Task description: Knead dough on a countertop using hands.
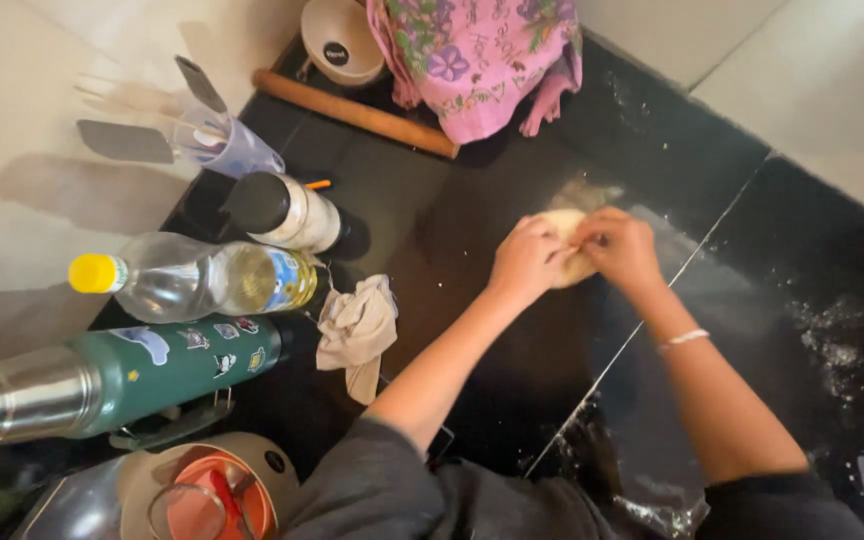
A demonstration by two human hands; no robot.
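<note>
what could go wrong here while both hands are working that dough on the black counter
The dough is pinched between the left hand and right hand, so it might tear or stick. Scattered flour could spread further. The crumpled cloth lies near the left forearm and might get dragged.

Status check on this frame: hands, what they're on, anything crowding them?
Left hand and right hand both pressed on the pale dough, fingers curled over it. Dough on black counter. Crumpled cloth and rolling pin lie apart.
</note>
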